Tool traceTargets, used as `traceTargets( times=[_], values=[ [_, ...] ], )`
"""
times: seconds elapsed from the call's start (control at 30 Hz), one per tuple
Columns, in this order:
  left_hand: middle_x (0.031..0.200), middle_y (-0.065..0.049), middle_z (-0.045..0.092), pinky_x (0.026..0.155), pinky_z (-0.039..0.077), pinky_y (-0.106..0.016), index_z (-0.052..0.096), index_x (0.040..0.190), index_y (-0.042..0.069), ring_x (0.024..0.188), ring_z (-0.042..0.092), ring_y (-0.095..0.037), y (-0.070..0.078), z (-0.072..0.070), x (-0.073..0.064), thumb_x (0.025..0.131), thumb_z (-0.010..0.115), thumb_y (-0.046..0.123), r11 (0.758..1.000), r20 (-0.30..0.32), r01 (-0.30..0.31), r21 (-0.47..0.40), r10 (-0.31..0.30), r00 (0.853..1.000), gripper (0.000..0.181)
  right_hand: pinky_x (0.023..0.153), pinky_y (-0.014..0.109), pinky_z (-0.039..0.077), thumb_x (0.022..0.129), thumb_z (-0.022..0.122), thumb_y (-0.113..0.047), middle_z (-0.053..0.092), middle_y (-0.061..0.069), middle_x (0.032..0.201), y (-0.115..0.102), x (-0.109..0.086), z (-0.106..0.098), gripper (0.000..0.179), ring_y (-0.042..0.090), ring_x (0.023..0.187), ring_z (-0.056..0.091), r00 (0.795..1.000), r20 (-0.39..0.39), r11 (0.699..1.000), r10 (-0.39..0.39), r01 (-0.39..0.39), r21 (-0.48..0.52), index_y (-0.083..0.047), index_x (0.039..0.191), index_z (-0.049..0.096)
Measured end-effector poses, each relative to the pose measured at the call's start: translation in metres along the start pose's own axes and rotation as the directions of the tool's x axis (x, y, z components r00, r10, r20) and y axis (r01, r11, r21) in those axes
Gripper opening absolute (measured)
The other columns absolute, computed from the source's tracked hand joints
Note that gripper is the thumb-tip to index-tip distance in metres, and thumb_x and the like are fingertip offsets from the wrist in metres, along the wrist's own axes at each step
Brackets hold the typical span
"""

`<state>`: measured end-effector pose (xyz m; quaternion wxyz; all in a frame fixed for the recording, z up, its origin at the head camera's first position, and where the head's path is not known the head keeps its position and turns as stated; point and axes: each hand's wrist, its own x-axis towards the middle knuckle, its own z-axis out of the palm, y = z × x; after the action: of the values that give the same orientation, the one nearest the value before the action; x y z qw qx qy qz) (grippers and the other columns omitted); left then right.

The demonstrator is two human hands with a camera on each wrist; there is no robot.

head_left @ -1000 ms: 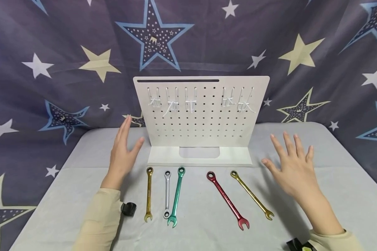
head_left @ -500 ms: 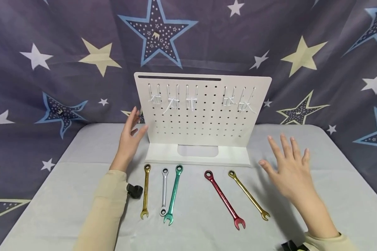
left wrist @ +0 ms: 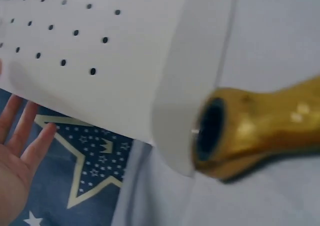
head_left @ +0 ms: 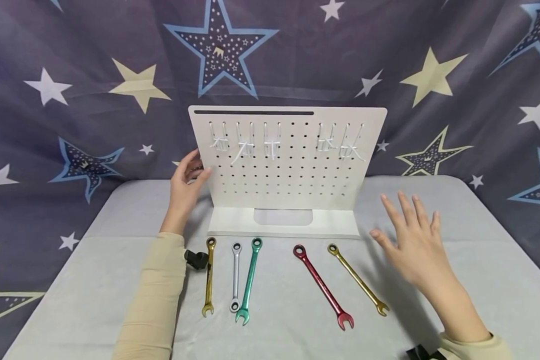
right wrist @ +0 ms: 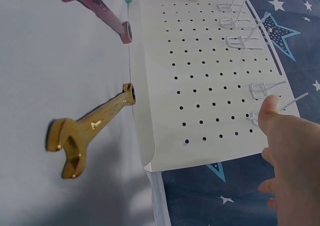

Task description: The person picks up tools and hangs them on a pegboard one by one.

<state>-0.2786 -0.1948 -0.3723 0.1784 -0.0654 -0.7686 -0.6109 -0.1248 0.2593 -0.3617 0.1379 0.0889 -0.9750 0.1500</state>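
Note:
A white pegboard (head_left: 279,177) stands upright on its base. Beside its left edge is my left hand (head_left: 183,192), thumb toward the front face and fingers reaching behind the edge; contact is not clear. Extended fingers (left wrist: 22,123) show by that edge in the left wrist view. My right hand (head_left: 418,245) hovers at the right, fingers spread, holding nothing. On the table before the board lie a gold wrench (head_left: 209,280), a silver wrench (head_left: 236,275), a green wrench (head_left: 251,277), a red wrench (head_left: 322,286) and another gold wrench (head_left: 359,280).
Several white wire hooks (head_left: 272,142) sit in the upper rows of the pegboard. A grey cloth covers the table (head_left: 279,340). Behind it hangs a dark curtain (head_left: 297,55) with stars. Each wrist wears a small black camera (head_left: 196,260).
My left hand has moved forward and right to the pegboard's left edge. The right hand has barely shifted, its fingers still spread. The wrenches lie as before.

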Motion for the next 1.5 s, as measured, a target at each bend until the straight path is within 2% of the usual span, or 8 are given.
traceTargets(
  times=[0.27, 0.4, 0.63, 0.83, 0.97, 1.13, 1.27, 1.5],
  values=[
    [0.128, -0.021, 0.06, 0.085, 0.05, -0.02, 0.046, 0.146, 0.006, 0.097, 0.057, -0.001, 0.018, -0.008, -0.004, 0.097, 0.066, 0.015, 0.99, 0.032, -0.028, 0.135, 0.024, 0.999, 0.053, 0.111, 0.07, 0.001, 0.1, 0.053, -0.047, 0.013, 0.023, 0.161, -0.002, -0.003, 0.004, 0.073, 0.047, 0.146, 0.008, 1.0, 0.009, 1.0, -0.025, 0.025, 0.014, -0.019, 0.159, 0.021],
    [0.12, -0.018, 0.063, 0.084, 0.048, -0.018, 0.047, 0.144, 0.005, 0.094, 0.057, -0.001, 0.015, -0.012, -0.003, 0.097, 0.065, 0.012, 0.983, 0.042, -0.066, 0.17, 0.06, 0.997, 0.05, 0.111, 0.068, 0.014, 0.097, 0.062, -0.042, 0.018, 0.021, 0.16, -0.001, 0.0, 0.004, 0.071, 0.049, 0.143, 0.019, 0.996, -0.012, 0.995, -0.087, 0.088, 0.052, -0.021, 0.156, 0.029],
    [0.107, -0.002, 0.063, 0.081, 0.049, -0.017, 0.048, 0.141, 0.003, 0.091, 0.059, -0.005, -0.001, -0.001, 0.007, 0.097, 0.066, 0.013, 0.994, 0.035, -0.082, 0.076, 0.079, 0.996, 0.049, 0.108, 0.065, 0.026, 0.091, 0.071, -0.04, 0.03, 0.016, 0.156, 0.005, 0.006, -0.003, 0.073, 0.049, 0.136, 0.033, 0.98, -0.029, 0.979, -0.195, 0.197, 0.062, -0.026, 0.154, 0.036],
    [0.103, -0.005, 0.062, 0.078, 0.05, -0.016, 0.054, 0.131, -0.003, 0.088, 0.059, -0.002, -0.003, 0.008, 0.008, 0.097, 0.065, 0.013, 0.994, 0.013, -0.067, 0.091, 0.066, 0.998, 0.039, 0.102, 0.058, 0.036, 0.083, 0.081, -0.033, 0.048, 0.008, 0.146, 0.006, 0.006, 0.0, 0.074, 0.038, 0.127, 0.048, 0.948, -0.078, 0.942, -0.308, 0.315, 0.114, -0.022, 0.147, 0.046],
    [0.106, -0.009, 0.062, 0.078, 0.051, -0.016, 0.056, 0.124, -0.005, 0.09, 0.058, -0.003, -0.005, 0.007, 0.007, 0.098, 0.064, 0.014, 0.992, 0.013, -0.046, 0.12, 0.045, 0.999, 0.033, 0.104, 0.042, 0.04, 0.078, 0.086, -0.023, 0.056, -0.001, 0.138, 0.005, 0.006, 0.008, 0.072, 0.025, 0.124, 0.054, 0.931, -0.086, 0.909, -0.354, 0.364, 0.202, -0.02, 0.142, 0.053],
    [0.108, -0.008, 0.061, 0.079, 0.051, -0.017, 0.056, 0.123, -0.005, 0.092, 0.058, -0.004, -0.003, 0.004, 0.007, 0.098, 0.064, 0.016, 0.992, 0.025, -0.042, 0.122, 0.039, 0.999, 0.034, 0.099, 0.025, 0.044, 0.078, 0.086, -0.019, 0.062, -0.006, 0.129, 0.006, 0.006, 0.013, 0.063, 0.016, 0.114, 0.06, 0.942, -0.022, 0.886, -0.336, 0.324, 0.331, -0.02, 0.135, 0.059],
    [0.104, -0.006, 0.06, 0.08, 0.051, -0.018, 0.057, 0.122, -0.005, 0.09, 0.058, -0.005, -0.001, 0.005, 0.007, 0.098, 0.065, 0.016, 0.993, 0.028, -0.045, 0.108, 0.042, 0.999, 0.033, 0.094, 0.033, 0.048, 0.081, 0.084, -0.019, 0.065, -0.005, 0.124, 0.007, 0.005, 0.016, 0.055, 0.016, 0.107, 0.063, 0.945, 0.081, 0.865, -0.316, 0.252, 0.433, -0.019, 0.132, 0.063],
    [0.104, -0.009, 0.061, 0.079, 0.048, -0.02, 0.059, 0.122, 0.0, 0.092, 0.057, -0.007, -0.003, 0.006, 0.004, 0.098, 0.065, 0.019, 0.986, 0.012, -0.03, 0.164, 0.028, 1.0, 0.032, 0.088, 0.039, 0.052, 0.083, 0.082, -0.02, 0.069, 0.006, 0.117, 0.007, 0.006, 0.027, 0.046, 0.02, 0.097, 0.066, 0.923, 0.194, 0.802, -0.333, 0.169, 0.572, -0.006, 0.123, 0.066]
  ],
)
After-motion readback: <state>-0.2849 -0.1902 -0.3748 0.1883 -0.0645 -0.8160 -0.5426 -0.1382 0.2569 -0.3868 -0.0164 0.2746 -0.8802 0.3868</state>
